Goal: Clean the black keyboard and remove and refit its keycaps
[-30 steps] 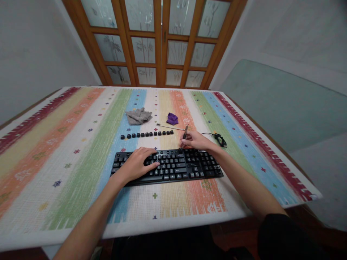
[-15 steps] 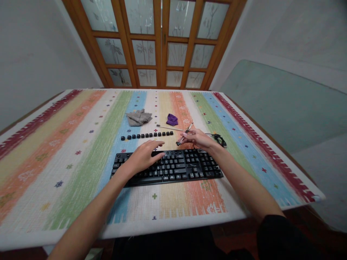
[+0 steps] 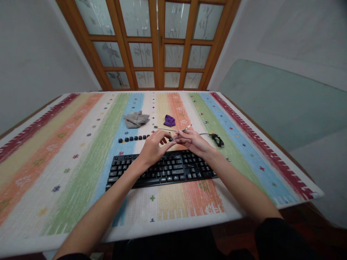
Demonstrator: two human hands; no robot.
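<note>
My left hand (image 3: pixel 154 148) is closed, thumb and fingers pinching a small black keycap (image 3: pixel 170 139) above the keyboard's back edge. Close beside it, my right hand (image 3: pixel 193 141) grips a slim keycap puller (image 3: pixel 187 128) whose silver end points up and away. Its lower end meets the keycap, partly hidden by fingers. Below both hands lies a black keyboard (image 3: pixel 173 169), partly covered by my left wrist. Behind my left hand runs a row of loose black keycaps (image 3: pixel 131 138); its right part is hidden.
A grey cloth (image 3: pixel 136 120) and a purple cloth (image 3: pixel 169 120) lie farther back. A thin brush (image 3: pixel 165 129) rests in front of the purple cloth. The keyboard's coiled cable (image 3: pixel 217 140) sits at the right. A striped tablecloth (image 3: pixel 89 173) covers the table.
My left hand has moved right and up from over the keyboard, and its fingers have closed on the keycap at the puller's end. The view has shifted slightly.
</note>
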